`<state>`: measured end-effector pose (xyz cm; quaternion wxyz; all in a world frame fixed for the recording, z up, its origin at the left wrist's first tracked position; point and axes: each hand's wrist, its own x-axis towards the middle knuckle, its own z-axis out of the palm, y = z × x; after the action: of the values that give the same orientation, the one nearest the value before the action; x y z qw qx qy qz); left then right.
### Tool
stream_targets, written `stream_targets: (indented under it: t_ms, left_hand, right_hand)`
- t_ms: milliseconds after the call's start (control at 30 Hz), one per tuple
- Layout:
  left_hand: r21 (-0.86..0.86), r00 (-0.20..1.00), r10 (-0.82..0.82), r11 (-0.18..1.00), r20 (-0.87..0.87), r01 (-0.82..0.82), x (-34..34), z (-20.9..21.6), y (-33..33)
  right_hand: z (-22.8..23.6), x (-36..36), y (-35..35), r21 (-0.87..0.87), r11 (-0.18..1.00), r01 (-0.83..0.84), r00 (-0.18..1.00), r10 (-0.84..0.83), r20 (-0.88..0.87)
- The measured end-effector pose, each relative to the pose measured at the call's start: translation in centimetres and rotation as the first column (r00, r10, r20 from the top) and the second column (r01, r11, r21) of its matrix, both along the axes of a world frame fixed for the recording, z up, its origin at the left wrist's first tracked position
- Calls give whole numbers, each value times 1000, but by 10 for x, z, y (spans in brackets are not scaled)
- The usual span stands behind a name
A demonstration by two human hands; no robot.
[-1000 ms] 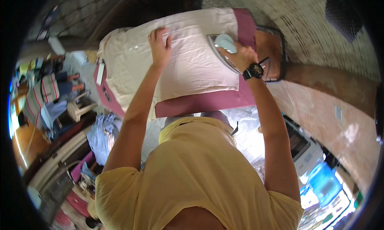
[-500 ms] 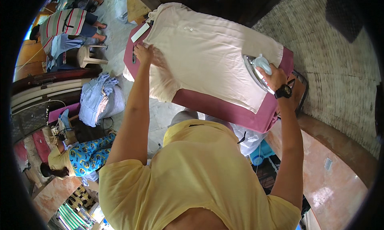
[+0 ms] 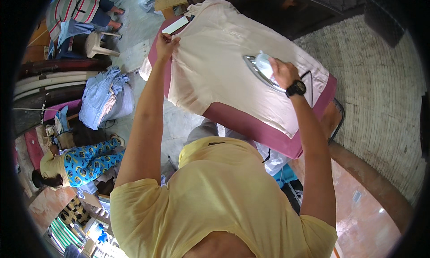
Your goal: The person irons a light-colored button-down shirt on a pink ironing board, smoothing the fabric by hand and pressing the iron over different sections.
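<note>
From my remote seat I see the maroon board (image 3: pixel 251 127) lying from 10 to 4 o'clock, with the pale cloth (image 3: pixel 215 56) along that same axis. The iron (image 3: pixel 263 64) sits on the cloth, right of centre, its tip and long axis toward 10 o'clock; it has slid inward from the 4 o'clock end, so the work, I judge, reaches nearer the middle. My right hand (image 3: pixel 284 73) wraps its handle; my left hand (image 3: pixel 166 47) meets the cloth's 10 o'clock edge, its fingers' grip beyond telling.
</note>
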<state>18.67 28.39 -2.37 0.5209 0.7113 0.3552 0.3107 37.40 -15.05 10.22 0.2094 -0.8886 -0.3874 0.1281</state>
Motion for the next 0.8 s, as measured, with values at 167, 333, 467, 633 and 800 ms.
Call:
stream_targets:
  t_ms: [167, 333, 467, 633, 800]
  left_hand:
    - [268, 955, 31, 962, -295, 52, 2, 22, -17]
    - [239, 943, 50, 971, -329, 32, 7, 20, -12]
    - [202, 951, 18, 978, -309, 47, 6, 10, 4]
    - [199, 922, -11, 975, -386, 95, 5, 16, 12]
    - [232, 973, 78, 972, -216, -27, -18, 8, 0]
  right_hand:
    - [-7, -24, 115, -89, 992, -90, 987, 101, 127]
    - [-8, -48, 198, -47, 990, -135, 986, 139, 89]
    - [1, -62, 237, -94, 985, -144, 989, 147, 27]
    - [19, -69, 234, -208, 961, -184, 983, 181, -36]
    - [16, -73, 244, -192, 934, -303, 953, 296, -65]
